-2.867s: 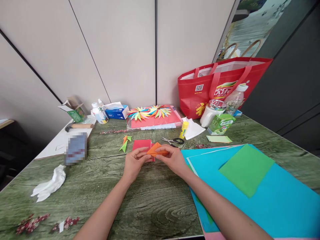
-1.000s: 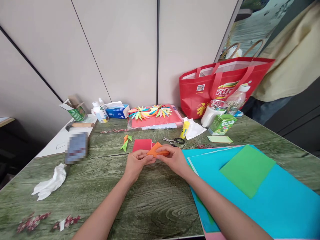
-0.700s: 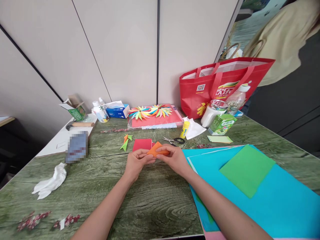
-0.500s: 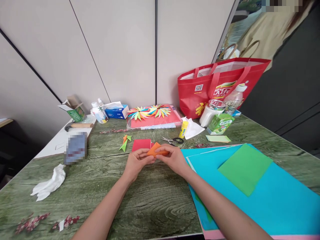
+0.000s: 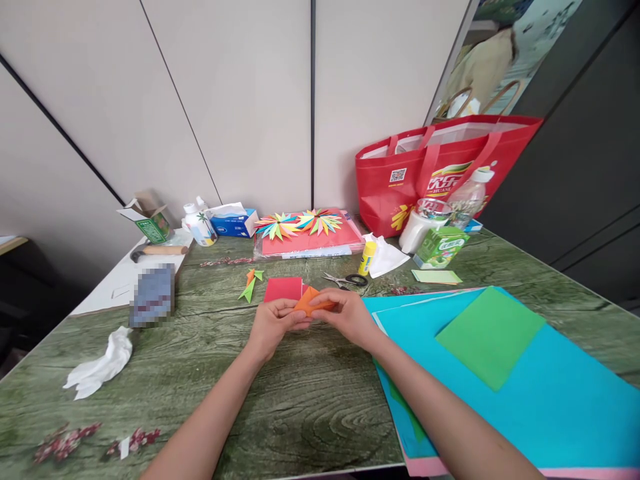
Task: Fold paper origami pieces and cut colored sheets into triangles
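Observation:
Between my two hands is a small folded piece of orange paper (image 5: 309,299), its pointed top showing above the fingers. My left hand (image 5: 273,325) pinches its left end with thumb and fingers. The right end is gripped the same way by my right hand (image 5: 349,316). Fingers hide the lower part of the folds. Just behind lies a red paper square (image 5: 283,289), partly covered by my left hand. Small green and orange folded pieces (image 5: 250,285) rest farther left. Black-handled scissors (image 5: 350,280) lie beyond my right hand.
Blue paper sheets (image 5: 560,407) with a green square (image 5: 493,340) on top lie under my right forearm. A yellow glue stick (image 5: 367,259), paper stars (image 5: 319,223), a red bag (image 5: 383,193) and a green carton (image 5: 441,248) stand behind. At left are a tissue (image 5: 103,367) and a hammer (image 5: 163,250).
Both hands stay almost in place on the orange paper, whose raised point sits slightly lower. In the background at upper right, a person has moved farther away.

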A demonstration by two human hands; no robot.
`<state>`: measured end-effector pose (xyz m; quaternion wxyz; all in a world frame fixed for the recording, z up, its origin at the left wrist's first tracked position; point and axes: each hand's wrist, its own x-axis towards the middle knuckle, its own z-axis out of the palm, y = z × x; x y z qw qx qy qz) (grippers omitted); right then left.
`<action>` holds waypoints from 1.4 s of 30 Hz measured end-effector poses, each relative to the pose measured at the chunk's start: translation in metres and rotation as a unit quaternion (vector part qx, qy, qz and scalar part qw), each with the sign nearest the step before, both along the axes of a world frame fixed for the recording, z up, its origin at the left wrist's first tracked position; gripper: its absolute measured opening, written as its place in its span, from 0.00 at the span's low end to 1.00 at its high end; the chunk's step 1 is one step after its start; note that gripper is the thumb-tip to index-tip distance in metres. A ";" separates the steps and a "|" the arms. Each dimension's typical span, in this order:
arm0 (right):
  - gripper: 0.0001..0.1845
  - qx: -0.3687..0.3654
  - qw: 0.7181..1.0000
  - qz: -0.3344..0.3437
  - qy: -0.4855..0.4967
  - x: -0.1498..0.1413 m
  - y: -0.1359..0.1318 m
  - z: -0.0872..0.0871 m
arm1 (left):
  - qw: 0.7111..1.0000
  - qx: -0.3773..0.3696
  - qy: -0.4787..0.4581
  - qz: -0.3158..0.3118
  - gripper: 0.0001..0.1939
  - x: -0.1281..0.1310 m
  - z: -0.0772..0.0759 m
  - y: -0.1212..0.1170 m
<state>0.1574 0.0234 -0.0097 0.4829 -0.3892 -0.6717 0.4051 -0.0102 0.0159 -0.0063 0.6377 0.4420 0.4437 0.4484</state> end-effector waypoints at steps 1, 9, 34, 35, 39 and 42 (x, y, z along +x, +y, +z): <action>0.05 0.001 1.000 0.000 0.003 0.000 0.001 0.000 | 1.000 0.001 -0.004 0.003 0.17 0.001 0.000 -0.001; 0.08 0.020 1.000 -0.003 -0.003 0.000 0.002 -0.005 | 0.999 0.000 -0.027 0.038 0.17 0.004 0.000 -0.003; 0.17 -0.086 0.990 -0.031 0.107 -0.002 0.002 -0.003 | 0.994 0.043 -0.039 0.091 0.15 0.002 -0.003 0.002; 0.17 -0.085 0.991 -0.034 0.102 -0.002 0.002 -0.004 | 0.994 0.045 -0.039 0.094 0.15 0.001 -0.003 0.002; 0.16 -0.106 0.990 -0.045 0.076 -0.005 0.003 -0.006 | 0.993 0.045 -0.042 0.097 0.16 0.000 -0.005 0.004; 0.16 -0.156 0.982 -0.035 0.101 -0.007 0.002 -0.007 | 0.993 0.044 -0.045 0.102 0.16 0.000 -0.005 0.003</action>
